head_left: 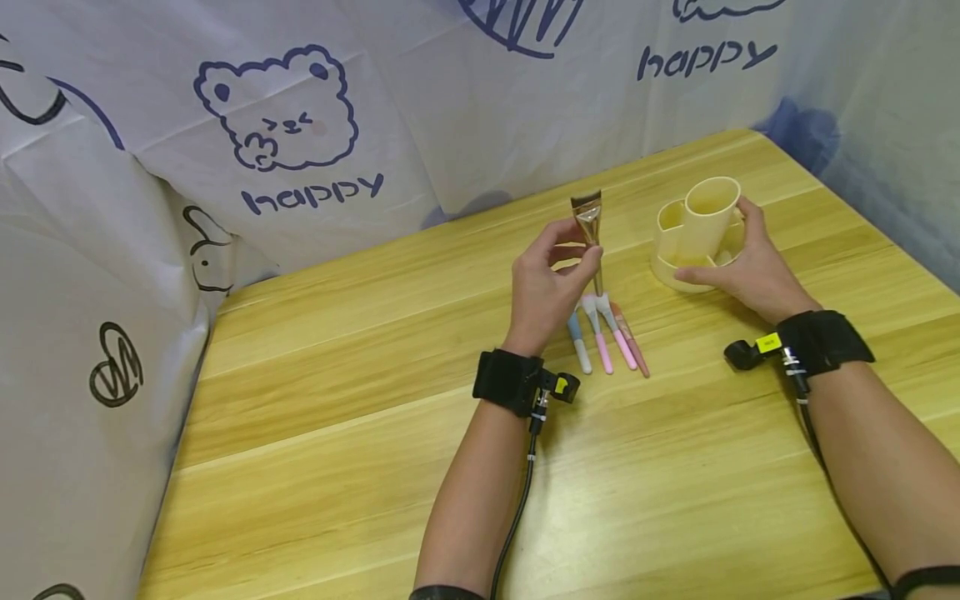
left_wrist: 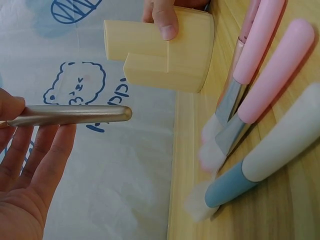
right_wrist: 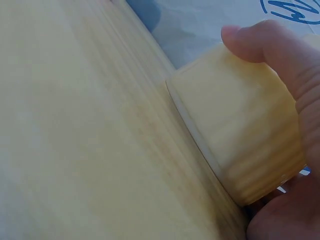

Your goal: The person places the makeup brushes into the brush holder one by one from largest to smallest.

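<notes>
Between its thumb and fingers my left hand (head_left: 553,279) pinches a makeup brush (head_left: 589,218) with a metallic gold-brown handle. Its dark bristles point up, and the rounded handle end (left_wrist: 122,113) points down over the table. My right hand (head_left: 765,271) grips a cream brush holder (head_left: 670,271) with several compartments, thumb and fingers around its sides. The holder stands upright, its base at the tabletop in the right wrist view. Below the left hand lie a blue-and-white brush (left_wrist: 272,145), two pink-handled brushes (left_wrist: 280,70) and a rose-coloured brush (head_left: 632,342).
The light wood table (head_left: 322,417) runs toward a white cloth backdrop (head_left: 420,108) with blue drawings at the back and sides. Each wrist wears a black strap (head_left: 508,383) with a small camera and a cable along the forearm.
</notes>
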{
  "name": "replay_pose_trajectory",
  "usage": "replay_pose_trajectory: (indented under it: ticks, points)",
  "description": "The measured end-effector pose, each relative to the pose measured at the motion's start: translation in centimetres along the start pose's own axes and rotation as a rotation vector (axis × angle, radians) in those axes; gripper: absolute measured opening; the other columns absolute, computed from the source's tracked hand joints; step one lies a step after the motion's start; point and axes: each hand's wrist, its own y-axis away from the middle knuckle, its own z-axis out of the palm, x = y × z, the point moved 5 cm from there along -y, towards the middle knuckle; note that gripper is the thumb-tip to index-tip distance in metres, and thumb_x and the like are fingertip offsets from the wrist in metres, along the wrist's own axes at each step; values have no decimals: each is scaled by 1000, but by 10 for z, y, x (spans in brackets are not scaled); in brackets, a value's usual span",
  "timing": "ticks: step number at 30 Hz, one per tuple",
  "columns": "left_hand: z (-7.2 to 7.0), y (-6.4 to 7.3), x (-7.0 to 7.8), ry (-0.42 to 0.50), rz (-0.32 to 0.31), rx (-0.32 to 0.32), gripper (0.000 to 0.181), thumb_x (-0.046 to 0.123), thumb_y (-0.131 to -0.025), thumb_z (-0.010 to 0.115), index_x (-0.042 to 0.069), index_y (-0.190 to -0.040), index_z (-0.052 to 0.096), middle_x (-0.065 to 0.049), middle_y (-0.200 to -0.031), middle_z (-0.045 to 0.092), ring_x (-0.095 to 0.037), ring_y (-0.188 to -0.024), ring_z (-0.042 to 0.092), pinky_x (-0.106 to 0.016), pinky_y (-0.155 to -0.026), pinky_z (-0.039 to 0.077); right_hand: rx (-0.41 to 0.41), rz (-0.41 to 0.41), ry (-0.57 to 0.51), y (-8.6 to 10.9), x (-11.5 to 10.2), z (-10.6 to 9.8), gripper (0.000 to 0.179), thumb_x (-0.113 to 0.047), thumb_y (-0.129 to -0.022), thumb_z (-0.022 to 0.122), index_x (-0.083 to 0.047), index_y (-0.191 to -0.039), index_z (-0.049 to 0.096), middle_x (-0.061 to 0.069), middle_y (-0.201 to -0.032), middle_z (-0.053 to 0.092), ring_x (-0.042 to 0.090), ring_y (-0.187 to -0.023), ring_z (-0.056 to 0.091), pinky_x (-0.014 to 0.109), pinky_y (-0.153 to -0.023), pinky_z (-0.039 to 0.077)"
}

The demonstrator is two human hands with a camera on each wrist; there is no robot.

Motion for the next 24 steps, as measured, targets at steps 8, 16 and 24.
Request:
replay_pose_trajectory:
  ticks: [8, 16, 24]
  points:
    - [1, 0, 0, 4, -11, -3, 34, 11, -97, 70, 5, -129, 65, -16, -121, 71, -28, -106, 75, -21, -88, 62, 10, 6, -8, -1, 2, 0, 121, -37, -83, 87, -34, -162, -4, 23, -170, 16, 46, -154, 23, 68, -126, 16]
    - [1, -1, 1, 9, -15, -6, 34, 10, -96, 70, 5, -129, 65, -16, -121, 71, -28, -105, 75, -25, -88, 63, -2, -38, -7, -2, 2, -1, 119, -32, -83, 87, -27, -166, 2, 21, -171, 17, 43, -157, 18, 67, -128, 9]
    - [1, 0, 0, 15, -6, -7, 33, 10, -96, 70, 5, -128, 65, -16, -120, 71, -28, -105, 75, -27, -88, 63, -28, -29, 6, -2, 1, 0, 121, -34, -85, 85, -32, -166, -4, 19, -174, 10, 44, -161, 10, 70, -128, 5]
